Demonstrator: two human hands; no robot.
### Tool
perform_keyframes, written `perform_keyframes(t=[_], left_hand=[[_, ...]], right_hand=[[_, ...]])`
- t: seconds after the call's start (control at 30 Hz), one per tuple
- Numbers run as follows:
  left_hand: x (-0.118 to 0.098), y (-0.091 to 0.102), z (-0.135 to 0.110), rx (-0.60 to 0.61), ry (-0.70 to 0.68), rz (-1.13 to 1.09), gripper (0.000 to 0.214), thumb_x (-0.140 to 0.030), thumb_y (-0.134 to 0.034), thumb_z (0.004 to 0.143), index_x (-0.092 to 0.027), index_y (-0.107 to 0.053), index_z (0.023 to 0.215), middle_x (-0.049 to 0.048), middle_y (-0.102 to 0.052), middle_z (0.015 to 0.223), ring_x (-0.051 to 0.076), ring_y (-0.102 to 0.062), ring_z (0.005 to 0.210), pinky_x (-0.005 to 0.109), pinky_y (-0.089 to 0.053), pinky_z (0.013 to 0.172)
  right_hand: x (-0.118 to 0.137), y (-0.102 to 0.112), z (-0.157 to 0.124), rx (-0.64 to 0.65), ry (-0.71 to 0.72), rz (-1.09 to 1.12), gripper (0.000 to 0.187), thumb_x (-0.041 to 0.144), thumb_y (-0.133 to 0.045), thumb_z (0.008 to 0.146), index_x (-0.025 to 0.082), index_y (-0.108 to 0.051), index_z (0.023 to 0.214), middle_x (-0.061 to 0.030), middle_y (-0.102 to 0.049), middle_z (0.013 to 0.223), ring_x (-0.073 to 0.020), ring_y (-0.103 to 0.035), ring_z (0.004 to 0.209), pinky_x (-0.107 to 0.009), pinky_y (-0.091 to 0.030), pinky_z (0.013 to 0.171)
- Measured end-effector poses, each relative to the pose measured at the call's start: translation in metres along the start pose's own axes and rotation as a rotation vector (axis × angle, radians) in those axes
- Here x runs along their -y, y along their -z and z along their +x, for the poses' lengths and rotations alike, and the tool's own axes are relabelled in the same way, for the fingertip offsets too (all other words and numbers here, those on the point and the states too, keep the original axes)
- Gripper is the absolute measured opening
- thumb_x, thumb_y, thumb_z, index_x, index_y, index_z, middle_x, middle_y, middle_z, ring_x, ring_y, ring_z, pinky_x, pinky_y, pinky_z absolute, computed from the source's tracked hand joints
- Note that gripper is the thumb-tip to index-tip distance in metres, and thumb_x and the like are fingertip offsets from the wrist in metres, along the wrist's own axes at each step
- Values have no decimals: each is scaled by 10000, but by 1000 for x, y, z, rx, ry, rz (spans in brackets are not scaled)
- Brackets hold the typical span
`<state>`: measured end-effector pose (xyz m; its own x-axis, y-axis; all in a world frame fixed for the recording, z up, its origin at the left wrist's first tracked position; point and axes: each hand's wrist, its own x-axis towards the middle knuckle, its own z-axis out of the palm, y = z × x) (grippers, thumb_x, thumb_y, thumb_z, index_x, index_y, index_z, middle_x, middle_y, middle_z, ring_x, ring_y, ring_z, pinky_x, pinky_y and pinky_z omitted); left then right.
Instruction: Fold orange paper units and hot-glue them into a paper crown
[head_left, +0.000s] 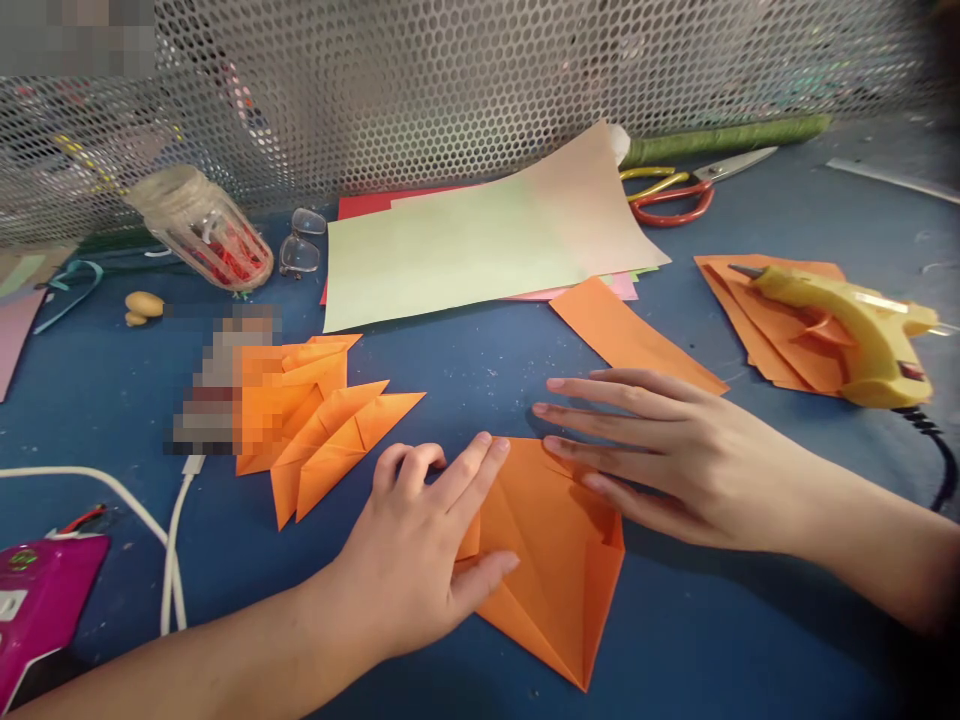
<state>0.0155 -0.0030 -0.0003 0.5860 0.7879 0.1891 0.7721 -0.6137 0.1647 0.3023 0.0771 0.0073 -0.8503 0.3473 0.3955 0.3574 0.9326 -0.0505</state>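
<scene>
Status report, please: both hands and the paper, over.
Left hand open, pressing folded orange paper sheet. Right hand flat on its upper edge. Yellow glue gun lies apart, far right; nothing blocks.

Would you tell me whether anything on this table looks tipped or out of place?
The clear jar of red clips lies on its side near the mesh wall, nothing visibly spilled. The glue gun rests on orange paper.

The left hand [420, 560] and right hand [675, 460] cover the top of the orange paper [559, 570]. A blurred patch [217, 385] hides whatever lies left of the folded pile [330, 430]. The pink device [41, 600] is cut by the left edge.
</scene>
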Motion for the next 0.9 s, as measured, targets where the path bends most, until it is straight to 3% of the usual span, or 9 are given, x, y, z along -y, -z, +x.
perform_keyframes(t=[0.1, 0.17, 0.3, 0.43, 0.57, 0.73, 0.9], left_hand=[[-1, 0, 1, 7, -1, 5, 579, -459, -347, 1139, -113, -486, 1582, 53, -605, 1552, 296, -448, 1042, 451, -303, 1020], [-2, 0, 1, 14, 9, 12, 575, -450, -366, 1131, -118, -487, 1584, 60, -608, 1537, 301, -450, 1051, 455, -295, 1034], [-3, 0, 0, 19, 16, 23, 581, -442, -400, 1117, -118, -481, 1593, 85, -639, 1459, 308, -459, 1071, 458, -294, 1054], [-1, -1, 0, 5, -1, 15, 582, -453, -407, 1118, -109, -504, 1577, 97, -645, 1449, 299, -482, 1078, 445, -319, 1047], [-1, 0, 2, -41, -26, 3, 553, -437, -480, 1093, -92, -579, 1513, 114, -671, 1438, 295, -518, 1075, 448, -372, 1024], [-4, 6, 6, -109, -53, -11, 420, -335, -545, 1065, -58, -693, 1344, 123, -739, 1358, 278, -572, 1045, 427, -432, 981], [-6, 10, 9, -122, -62, -8, 411, -318, -539, 1067, -58, -674, 1355, 122, -762, 1303, 272, -603, 1033, 414, -457, 959]], right_hand=[[3, 1, 4, -66, -79, 16, 162, 287, -573, 1057, 220, -718, 1028, -76, -807, 1191, -285, -701, 1242, -437, -604, 975], [6, -5, 5, -114, -217, 73, 177, 352, -617, 1047, 231, -667, 928, -74, -799, 1050, -255, -724, 1072, -393, -608, 883], [14, -18, 6, -111, -482, 246, 269, 521, -637, 1016, 257, -636, 967, -62, -703, 1004, -221, -649, 898, -380, -557, 779], [24, -20, 8, -67, -571, 420, 132, 363, -610, 1014, 277, -624, 915, -19, -659, 934, -190, -620, 859, -345, -517, 788], [31, -17, 9, -109, -686, 459, 138, 392, -665, 963, 284, -609, 1027, 5, -654, 877, -180, -614, 783, -304, -496, 688], [32, -14, 9, -48, -677, 561, 75, 337, -613, 1000, 274, -605, 1040, -27, -710, 957, -180, -667, 834, -312, -551, 750], [25, -14, 8, -48, -415, 750, 125, 196, -591, 1020, 277, -684, 1040, -36, -713, 975, -150, -692, 931, -245, -573, 785]])
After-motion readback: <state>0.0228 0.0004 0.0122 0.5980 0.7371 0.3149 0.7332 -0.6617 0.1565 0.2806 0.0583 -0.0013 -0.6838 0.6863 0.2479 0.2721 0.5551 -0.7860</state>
